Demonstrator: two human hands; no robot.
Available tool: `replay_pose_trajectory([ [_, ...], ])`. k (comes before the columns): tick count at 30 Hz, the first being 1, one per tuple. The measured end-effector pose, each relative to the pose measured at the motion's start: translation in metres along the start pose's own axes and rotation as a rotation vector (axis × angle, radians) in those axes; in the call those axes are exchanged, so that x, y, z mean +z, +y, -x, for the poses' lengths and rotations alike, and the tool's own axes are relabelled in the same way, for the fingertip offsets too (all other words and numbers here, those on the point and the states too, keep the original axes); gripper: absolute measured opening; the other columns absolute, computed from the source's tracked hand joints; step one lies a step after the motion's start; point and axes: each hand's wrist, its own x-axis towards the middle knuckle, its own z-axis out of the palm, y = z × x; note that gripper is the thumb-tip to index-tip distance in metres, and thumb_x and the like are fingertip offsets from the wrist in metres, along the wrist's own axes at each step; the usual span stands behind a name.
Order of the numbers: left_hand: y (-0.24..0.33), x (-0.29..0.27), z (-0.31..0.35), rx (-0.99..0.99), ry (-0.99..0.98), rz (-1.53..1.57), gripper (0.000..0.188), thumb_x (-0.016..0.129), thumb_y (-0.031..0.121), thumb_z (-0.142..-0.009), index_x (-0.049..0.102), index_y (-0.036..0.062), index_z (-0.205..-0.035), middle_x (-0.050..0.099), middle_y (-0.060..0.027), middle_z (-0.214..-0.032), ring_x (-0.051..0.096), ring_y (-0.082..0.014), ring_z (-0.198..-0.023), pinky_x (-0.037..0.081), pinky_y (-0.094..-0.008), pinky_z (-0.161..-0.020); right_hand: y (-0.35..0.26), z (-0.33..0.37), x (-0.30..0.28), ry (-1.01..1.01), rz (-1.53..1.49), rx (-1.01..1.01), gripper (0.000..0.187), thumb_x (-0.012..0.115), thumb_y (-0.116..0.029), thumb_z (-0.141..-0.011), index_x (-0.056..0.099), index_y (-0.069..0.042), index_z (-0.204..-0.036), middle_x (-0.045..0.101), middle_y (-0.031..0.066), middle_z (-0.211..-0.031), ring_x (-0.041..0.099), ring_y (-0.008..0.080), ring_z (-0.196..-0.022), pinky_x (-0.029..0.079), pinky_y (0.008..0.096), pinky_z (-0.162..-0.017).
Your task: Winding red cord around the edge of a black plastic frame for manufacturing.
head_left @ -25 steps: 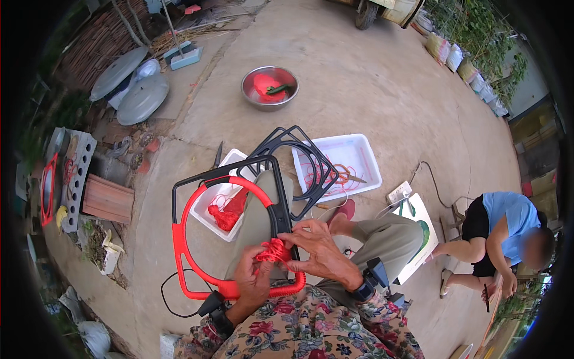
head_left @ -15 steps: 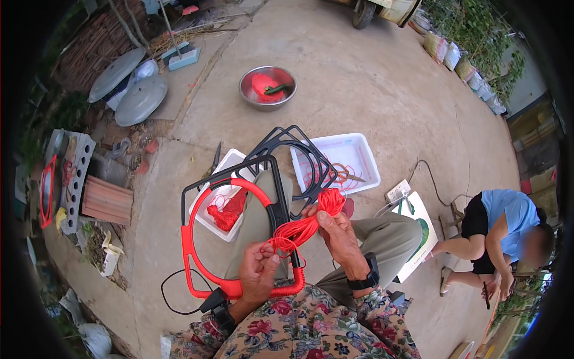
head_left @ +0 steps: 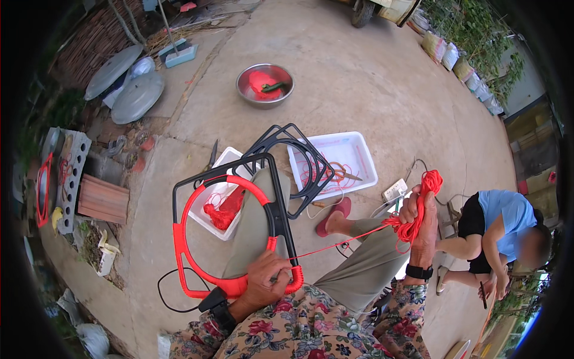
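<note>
I see a black metal frame resting across the lap, near the middle of the scene, with most of its round hoop already wrapped in red cord. My left hand lies palm-down on the near edge of the hoop, fingers curled tight around the wrapped rim, wrist bent back toward the floral sleeve. From there a single taut strand runs right and slightly up to my right hand, which is raised with the forearm upright and closed in a fist around a bundle of red cord; loops spill out above the knuckles.

Beyond the frame, a second black frame leans on a white tray, and another white tray to the left holds a clump of red cord. Farther off sits a metal bowl. On the right a person in a blue shirt crouches.
</note>
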Motion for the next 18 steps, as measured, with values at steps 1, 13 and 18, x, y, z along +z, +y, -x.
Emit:
replay_pose_trajectory([
  [1, 0.001, 0.001, 0.000, -0.001, 0.006, -0.004, 0.016, 0.055, -0.009, -0.070, 0.058, -0.0005, -0.083, 0.057, -0.0116, -0.073, 0.055, -0.0268, -0.062, 0.046, -0.0339, -0.058, 0.007, 0.002, 0.001, -0.008, 0.281, 0.063, 0.039, 0.045, -0.041, -0.097, 0.054, -0.004, -0.103, 0.040, -0.0021, -0.062, 0.036, 0.0074, -0.051, 0.033, 0.0239, -0.048],
  [13, -0.002, 0.014, 0.003, 0.023, 0.094, -0.377, 0.018, 0.061, -0.005, -0.073, 0.058, -0.0006, -0.090, 0.058, -0.0129, -0.074, 0.055, -0.0293, -0.065, 0.044, -0.0380, -0.054, 0.060, 0.028, 0.047, -0.916, 1.085, 0.281, 0.021, 0.063, -0.015, -0.081, 0.060, -0.004, -0.099, 0.057, 0.0121, -0.083, 0.053, 0.0294, -0.080, 0.042, 0.0371, -0.073],
  [18, 0.005, 0.015, 0.004, 0.011, 0.084, -0.468, 0.018, 0.062, -0.003, -0.073, 0.058, 0.0012, -0.090, 0.059, -0.0124, -0.074, 0.055, -0.0283, -0.065, 0.045, -0.0380, -0.054, 0.096, 0.057, 0.024, -0.993, 1.465, 0.123, 0.033, 0.068, -0.012, -0.072, 0.064, -0.009, -0.104, 0.061, 0.0092, -0.093, 0.055, 0.0278, -0.094, 0.040, 0.0405, -0.083],
])
